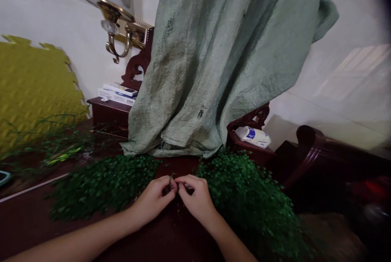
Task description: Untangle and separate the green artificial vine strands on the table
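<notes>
Left hand (154, 199) and right hand (195, 197) pinch together on one tiny green sprig (173, 177) between leaf piles (100, 184); probably light, flimsy, best pinched at its stem.

The sack (220, 58) hanging in the middle is a faded grey-green with a coarse woven texture and a few darker frayed patches. The two heaps of small leaves, one on the left (100, 184) and one on the right (247, 197), are deep, glossy green. The table (36, 217) under them is dark reddish brown, like the carved wood of the chair (137, 66). The foam mat (33, 86) is mustard yellow with an embossed diamond pattern. The wall lamp (117, 29) is brass-coloured. The tissue pack (253, 135) is white with a blue label. The boxes (117, 93) are white with dark printing. The wall (45, 13) is off-white.
</notes>
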Demonstrator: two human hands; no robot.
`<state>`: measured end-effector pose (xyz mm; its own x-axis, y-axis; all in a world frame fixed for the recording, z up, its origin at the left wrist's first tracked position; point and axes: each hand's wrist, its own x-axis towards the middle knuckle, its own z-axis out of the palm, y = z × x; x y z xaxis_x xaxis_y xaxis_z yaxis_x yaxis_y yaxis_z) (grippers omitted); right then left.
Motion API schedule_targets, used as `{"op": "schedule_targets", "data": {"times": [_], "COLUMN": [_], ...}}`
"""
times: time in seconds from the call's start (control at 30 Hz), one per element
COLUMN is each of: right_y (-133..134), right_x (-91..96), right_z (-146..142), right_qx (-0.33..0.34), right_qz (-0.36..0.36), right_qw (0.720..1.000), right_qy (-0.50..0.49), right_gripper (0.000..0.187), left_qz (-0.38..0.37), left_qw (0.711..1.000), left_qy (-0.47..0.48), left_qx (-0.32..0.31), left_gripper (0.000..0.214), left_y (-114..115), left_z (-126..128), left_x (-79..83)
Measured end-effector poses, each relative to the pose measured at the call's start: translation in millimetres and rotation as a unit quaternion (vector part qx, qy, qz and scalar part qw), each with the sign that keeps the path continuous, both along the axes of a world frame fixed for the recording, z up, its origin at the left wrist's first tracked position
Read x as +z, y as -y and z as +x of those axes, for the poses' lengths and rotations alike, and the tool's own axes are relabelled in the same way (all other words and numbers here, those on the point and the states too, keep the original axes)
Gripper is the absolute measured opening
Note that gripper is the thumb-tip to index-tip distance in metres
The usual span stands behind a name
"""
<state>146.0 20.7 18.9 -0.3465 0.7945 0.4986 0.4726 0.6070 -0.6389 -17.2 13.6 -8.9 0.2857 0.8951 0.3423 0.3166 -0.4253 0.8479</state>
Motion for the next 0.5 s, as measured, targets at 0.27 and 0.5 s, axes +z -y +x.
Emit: {"op": "schedule_targets", "data": {"times": [0.27, 0.5], "right_y": [-2.5, -4.5], "right_x": [-0.6, -0.2], "right_z": [2.6, 6.7], "right_qx": [0.027, 0.041], "right_qz": [-0.052, -0.018], "right_qw": [0.998, 0.999], "right_qy": [-0.012, 0.03], "right_gripper": [0.029, 0.023], "left_qz": [-0.01, -0.018], "left_qw": [1.0, 1.0], "left_qy": [0.0, 0.005], "left_qx": [0.015, 0.019], "left_gripper": [0.017, 0.022], "left_y": [-1.0, -2.6], "left_z": [0.4, 1.6], "left_x": [-2.2, -4.0]}}
